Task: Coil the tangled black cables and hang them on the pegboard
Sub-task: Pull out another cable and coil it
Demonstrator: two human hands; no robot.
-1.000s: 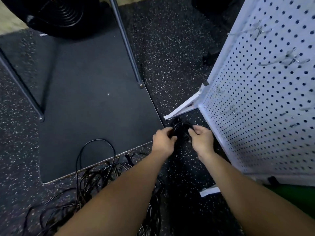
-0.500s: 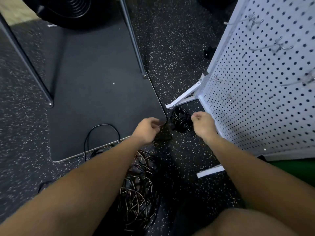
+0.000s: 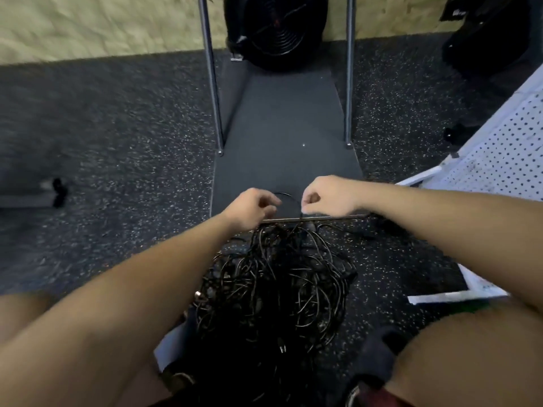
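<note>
A big tangle of black cables [image 3: 279,286] lies on the speckled floor between my knees. Just beyond it, one thin black cable loop [image 3: 289,196] arcs over the near edge of a dark mat [image 3: 288,136]. My left hand [image 3: 252,208] has its fingers curled round the left end of that loop. The loop's right end, which drops into the tangle, is pinched by my right hand [image 3: 326,196]. The white pegboard [image 3: 499,163] stands at the right edge of the view, well away from both hands.
Two metal legs [image 3: 212,83] [image 3: 349,83] stand on the mat, with a black round fan [image 3: 276,27] behind them. A small black object [image 3: 58,190] lies on the floor at the left. White paper [image 3: 458,293] lies by my right knee.
The view has swung left, away from the pegboard. Both hands left the small coiled bundle by the pegboard's foot, moved to the tangle and took hold of a cable loop.
</note>
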